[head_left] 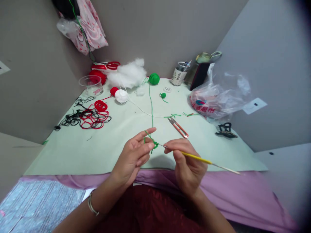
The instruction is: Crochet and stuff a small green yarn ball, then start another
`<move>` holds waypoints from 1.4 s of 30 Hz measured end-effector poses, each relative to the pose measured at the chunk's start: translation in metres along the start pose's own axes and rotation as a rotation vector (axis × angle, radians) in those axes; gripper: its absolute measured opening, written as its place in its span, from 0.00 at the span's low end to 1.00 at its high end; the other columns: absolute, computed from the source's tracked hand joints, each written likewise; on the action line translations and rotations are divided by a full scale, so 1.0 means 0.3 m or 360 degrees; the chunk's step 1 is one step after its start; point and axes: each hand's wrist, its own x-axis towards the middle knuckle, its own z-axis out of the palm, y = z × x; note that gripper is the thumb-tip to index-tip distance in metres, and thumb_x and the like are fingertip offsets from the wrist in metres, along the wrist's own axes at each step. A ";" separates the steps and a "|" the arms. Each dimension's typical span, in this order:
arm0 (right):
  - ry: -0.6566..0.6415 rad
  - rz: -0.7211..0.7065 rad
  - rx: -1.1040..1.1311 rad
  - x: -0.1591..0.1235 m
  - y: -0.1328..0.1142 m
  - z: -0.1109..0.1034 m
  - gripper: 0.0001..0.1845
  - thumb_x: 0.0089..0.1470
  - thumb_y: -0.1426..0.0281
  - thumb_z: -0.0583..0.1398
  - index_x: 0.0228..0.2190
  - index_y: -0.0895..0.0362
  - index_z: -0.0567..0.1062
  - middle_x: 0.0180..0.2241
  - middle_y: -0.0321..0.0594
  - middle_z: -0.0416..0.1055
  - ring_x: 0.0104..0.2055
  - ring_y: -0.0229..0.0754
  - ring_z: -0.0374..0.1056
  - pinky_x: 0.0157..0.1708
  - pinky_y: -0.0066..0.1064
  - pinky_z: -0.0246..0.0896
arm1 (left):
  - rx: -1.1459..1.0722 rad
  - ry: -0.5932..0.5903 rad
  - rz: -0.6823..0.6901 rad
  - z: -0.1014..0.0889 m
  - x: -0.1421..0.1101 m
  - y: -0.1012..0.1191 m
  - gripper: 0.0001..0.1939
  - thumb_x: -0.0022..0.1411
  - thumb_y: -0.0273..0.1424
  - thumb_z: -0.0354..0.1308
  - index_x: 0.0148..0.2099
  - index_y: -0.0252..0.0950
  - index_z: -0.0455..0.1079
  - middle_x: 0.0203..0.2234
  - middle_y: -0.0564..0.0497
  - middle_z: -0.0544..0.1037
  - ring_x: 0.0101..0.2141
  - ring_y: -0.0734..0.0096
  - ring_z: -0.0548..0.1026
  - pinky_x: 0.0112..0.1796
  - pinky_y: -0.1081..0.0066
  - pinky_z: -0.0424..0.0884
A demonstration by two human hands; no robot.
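Observation:
My left hand (135,155) pinches a small green crochet piece (155,145), with green yarn looped over its raised forefinger. That strand (151,106) runs up the table to a green yarn ball (154,78) at the back. My right hand (188,163) is closed round a yellow-handled crochet hook (198,159); the hook's metal tip sits in the green piece. Both hands hover over the near edge of the pale green mat (111,142).
Small orange-handled snips (178,127) lie just beyond my hands. Tangled black and red yarn (87,116) is at the left, white stuffing (127,75), red and white balls and a plastic cup behind. A plastic bag (216,97), a tin and a black clip stand right.

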 end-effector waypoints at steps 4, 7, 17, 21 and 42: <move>0.0143 0.0370 0.0526 0.011 -0.007 0.013 0.12 0.70 0.73 0.58 0.40 0.50 0.83 0.35 0.36 0.77 0.31 0.37 0.71 0.33 0.33 0.68 | 0.0149 0.0084 0.0157 0.002 0.002 0.006 0.28 0.54 0.31 0.76 0.57 0.36 0.77 0.32 0.57 0.73 0.16 0.93 0.52 0.17 0.81 0.44; 0.0186 0.0401 0.0537 0.006 -0.003 0.018 0.11 0.69 0.72 0.60 0.41 0.51 0.84 0.34 0.37 0.77 0.33 0.37 0.71 0.35 0.33 0.67 | 0.0246 0.0124 0.0246 -0.005 0.005 0.004 0.25 0.56 0.32 0.75 0.56 0.39 0.79 0.32 0.58 0.71 0.17 0.92 0.52 0.17 0.81 0.45; 0.0052 0.0401 0.0485 0.021 -0.002 0.028 0.11 0.68 0.72 0.61 0.40 0.49 0.84 0.38 0.38 0.81 0.38 0.39 0.75 0.37 0.31 0.71 | 0.0479 -0.0076 0.0183 -0.030 0.009 -0.047 0.19 0.61 0.35 0.72 0.54 0.41 0.80 0.34 0.54 0.75 0.20 0.89 0.58 0.19 0.81 0.52; 0.0028 0.0382 0.0436 0.017 0.000 0.022 0.11 0.68 0.72 0.60 0.40 0.50 0.84 0.38 0.38 0.81 0.37 0.38 0.74 0.36 0.31 0.72 | 0.0412 -0.0073 0.0157 -0.027 0.007 -0.039 0.20 0.60 0.37 0.74 0.54 0.41 0.80 0.36 0.54 0.76 0.18 0.91 0.60 0.18 0.81 0.52; 0.0031 0.0419 0.0415 0.022 0.000 0.019 0.08 0.66 0.68 0.63 0.38 0.52 0.85 0.37 0.40 0.83 0.33 0.39 0.74 0.33 0.32 0.71 | 0.0511 0.0054 0.0251 -0.008 -0.001 -0.043 0.19 0.60 0.31 0.72 0.54 0.38 0.79 0.21 0.60 0.62 0.21 0.82 0.56 0.23 0.78 0.51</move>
